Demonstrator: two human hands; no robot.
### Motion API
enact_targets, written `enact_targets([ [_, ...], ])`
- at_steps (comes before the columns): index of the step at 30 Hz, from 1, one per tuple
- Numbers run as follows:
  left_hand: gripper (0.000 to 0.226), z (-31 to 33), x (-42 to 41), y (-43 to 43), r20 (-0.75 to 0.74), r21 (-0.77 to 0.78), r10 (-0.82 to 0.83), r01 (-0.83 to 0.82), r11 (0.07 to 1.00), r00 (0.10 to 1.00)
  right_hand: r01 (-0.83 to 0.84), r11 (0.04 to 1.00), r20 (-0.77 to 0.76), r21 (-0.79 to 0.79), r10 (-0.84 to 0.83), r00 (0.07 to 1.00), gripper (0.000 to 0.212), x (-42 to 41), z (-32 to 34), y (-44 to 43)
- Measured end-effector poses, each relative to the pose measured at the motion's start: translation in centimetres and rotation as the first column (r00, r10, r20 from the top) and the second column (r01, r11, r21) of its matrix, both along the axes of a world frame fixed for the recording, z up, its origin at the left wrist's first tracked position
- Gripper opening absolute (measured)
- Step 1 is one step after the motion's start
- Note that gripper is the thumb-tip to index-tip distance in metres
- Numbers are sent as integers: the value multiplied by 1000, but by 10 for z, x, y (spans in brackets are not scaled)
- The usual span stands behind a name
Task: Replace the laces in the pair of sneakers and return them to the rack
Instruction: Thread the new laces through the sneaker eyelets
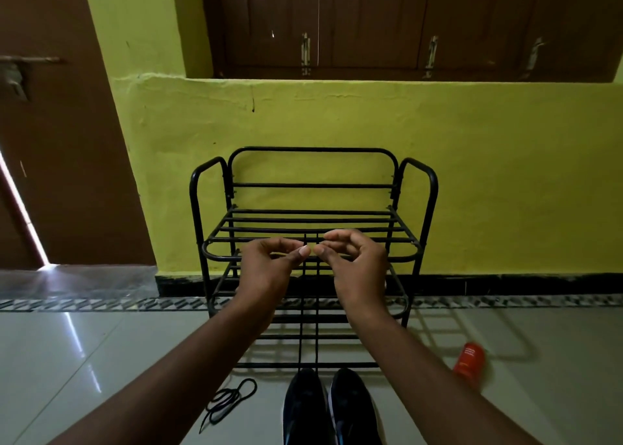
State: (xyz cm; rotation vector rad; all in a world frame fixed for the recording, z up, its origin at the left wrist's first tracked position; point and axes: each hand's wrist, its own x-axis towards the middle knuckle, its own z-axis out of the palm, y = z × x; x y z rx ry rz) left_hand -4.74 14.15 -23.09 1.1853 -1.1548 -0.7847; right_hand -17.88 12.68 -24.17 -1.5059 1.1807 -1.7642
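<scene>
Two dark sneakers stand side by side on the tiled floor at the bottom centre, the left one (303,407) and the right one (352,407). A black lace rises from the left sneaker in two taut strands (308,326) up to my hands. My left hand (269,262) pinches one lace end and my right hand (354,262) pinches the other, thumbs almost touching, raised in front of the rack's top shelf. A second black lace (229,399) lies coiled on the floor to the left of the sneakers.
A black metal shoe rack (431,181) with bare slatted shelves stands against the yellow wall directly ahead. An orange container (469,363) lies on the floor to the right. A brown door is at the left, brown cabinet doors above.
</scene>
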Motion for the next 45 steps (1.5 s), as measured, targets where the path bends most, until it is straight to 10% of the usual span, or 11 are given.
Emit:
enact_targets([
  [39,8,-51,22,-21,2,36,-56,55,998,998,-61,998,-56,35,63,996,13,-14,-53,-30],
  [45,7,-133,38,-44,357,90,-12,-21,996,934,-92,979,-154,183,121,981,7,-28,-128,-48],
])
